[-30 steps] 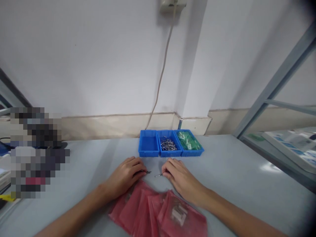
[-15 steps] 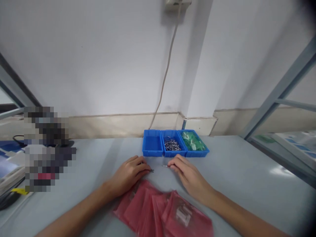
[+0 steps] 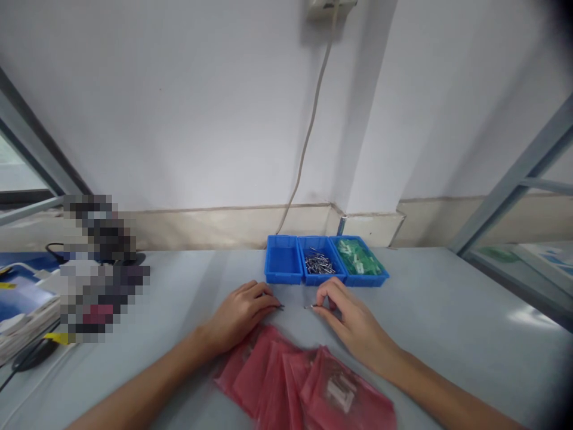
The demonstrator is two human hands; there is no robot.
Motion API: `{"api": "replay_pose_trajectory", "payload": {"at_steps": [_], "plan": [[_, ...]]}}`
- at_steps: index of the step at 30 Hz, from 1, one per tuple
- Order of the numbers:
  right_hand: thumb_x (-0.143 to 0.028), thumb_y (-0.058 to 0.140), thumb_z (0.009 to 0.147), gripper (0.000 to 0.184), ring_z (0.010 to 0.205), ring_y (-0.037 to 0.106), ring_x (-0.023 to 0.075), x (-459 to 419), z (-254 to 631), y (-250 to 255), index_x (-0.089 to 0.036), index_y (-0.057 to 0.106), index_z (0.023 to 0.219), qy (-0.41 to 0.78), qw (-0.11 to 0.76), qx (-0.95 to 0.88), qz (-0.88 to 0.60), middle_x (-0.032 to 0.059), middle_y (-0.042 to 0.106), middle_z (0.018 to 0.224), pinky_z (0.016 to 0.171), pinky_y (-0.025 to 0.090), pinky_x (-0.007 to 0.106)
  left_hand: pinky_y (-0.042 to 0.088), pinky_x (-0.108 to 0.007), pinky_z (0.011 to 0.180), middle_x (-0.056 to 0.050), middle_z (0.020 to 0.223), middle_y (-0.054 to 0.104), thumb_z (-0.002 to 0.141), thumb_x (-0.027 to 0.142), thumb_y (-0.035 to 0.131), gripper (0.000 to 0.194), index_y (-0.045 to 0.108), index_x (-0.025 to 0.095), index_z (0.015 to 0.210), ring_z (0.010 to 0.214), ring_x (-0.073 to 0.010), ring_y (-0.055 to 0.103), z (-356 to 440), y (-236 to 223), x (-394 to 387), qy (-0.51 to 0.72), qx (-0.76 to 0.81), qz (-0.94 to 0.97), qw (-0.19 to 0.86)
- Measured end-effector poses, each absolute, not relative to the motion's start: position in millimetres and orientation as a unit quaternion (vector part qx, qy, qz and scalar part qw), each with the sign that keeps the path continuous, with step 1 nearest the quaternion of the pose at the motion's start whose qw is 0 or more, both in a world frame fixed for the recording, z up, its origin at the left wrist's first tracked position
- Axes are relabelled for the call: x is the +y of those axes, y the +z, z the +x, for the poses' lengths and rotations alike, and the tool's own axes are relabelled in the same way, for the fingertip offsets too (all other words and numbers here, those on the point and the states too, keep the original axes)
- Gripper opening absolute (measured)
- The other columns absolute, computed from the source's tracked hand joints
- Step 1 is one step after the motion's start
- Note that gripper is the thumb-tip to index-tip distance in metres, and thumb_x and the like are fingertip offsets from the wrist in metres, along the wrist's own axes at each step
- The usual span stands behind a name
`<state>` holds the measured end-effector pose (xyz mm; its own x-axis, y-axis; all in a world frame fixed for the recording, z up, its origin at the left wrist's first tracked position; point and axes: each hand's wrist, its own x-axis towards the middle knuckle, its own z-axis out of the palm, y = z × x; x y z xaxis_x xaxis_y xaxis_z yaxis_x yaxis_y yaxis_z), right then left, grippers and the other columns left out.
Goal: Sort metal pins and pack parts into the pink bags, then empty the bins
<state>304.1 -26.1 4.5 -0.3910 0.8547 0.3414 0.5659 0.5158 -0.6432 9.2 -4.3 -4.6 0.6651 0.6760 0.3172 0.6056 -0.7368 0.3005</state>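
My left hand (image 3: 248, 310) rests on the table, its fingers closed in a pinch. Thin dark metal pieces (image 3: 282, 307) poke out from its fingertips; their exact kind is too small to tell. Opposite it, my right hand (image 3: 351, 322) pinches a small slim metal pin (image 3: 308, 307) between thumb and forefinger, pointing left. Just below both hands lie several overlapping red plastic bags (image 3: 268, 382). The rightmost red bag (image 3: 358, 397) shows pale and metal parts through its film.
Three blue bins stand side by side beyond my hands: a bare left bin (image 3: 283, 278), a middle one with slim metal pins (image 3: 318, 263), and a right one with green bags (image 3: 360, 258). Cables and a power strip (image 3: 40, 316) lie left. Metal frame posts (image 3: 505, 197) flank the table.
The whole view has shifted slightly, moving the scene rightward. My right fingers have changed their hold on the metal pin, with the forefinger more bent. The left hand keeps its pinch.
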Motion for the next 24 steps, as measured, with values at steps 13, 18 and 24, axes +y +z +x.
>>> {"api": "replay_pose_trajectory", "payload": {"at_steps": [13,18,24], "plan": [[-0.027,0.061,0.104,0.011,0.081,0.056,0.0187,-24.8,302.6,5.4,-0.025,0.057,0.095,0.237,0.349,-0.793,-0.439,0.0015,0.059,0.096,0.076,0.048,0.032,0.055,-0.039,0.093,-0.007,0.114,0.069,0.109,0.036,0.056,0.022,0.071,0.022,0.118,0.103,-0.0234,0.064,10.1,-2.5,-3.5,0.200,0.398,0.894,0.048],[-0.027,0.059,0.105,0.009,0.083,0.059,0.0183,-25.3,303.4,2.4,-0.025,0.060,0.097,0.249,0.349,-0.788,-0.443,0.0012,0.062,0.097,0.076,0.048,0.031,0.054,-0.038,0.091,-0.007,0.110,0.068,0.108,0.039,0.058,0.023,0.071,0.021,0.111,0.101,-0.0233,0.063,9.1,-3.2,-3.2,0.194,0.412,0.889,0.043],[-0.032,0.055,0.108,0.012,0.088,0.061,0.0190,-23.7,304.1,0.2,-0.025,0.062,0.102,0.256,0.344,-0.786,-0.446,0.0019,0.063,0.100,0.077,0.047,0.030,0.052,-0.035,0.088,-0.005,0.107,0.068,0.110,0.035,0.054,0.022,0.070,0.021,0.109,0.099,-0.0222,0.064,7.0,-6.3,-1.4,0.197,0.405,0.892,0.043]]}}
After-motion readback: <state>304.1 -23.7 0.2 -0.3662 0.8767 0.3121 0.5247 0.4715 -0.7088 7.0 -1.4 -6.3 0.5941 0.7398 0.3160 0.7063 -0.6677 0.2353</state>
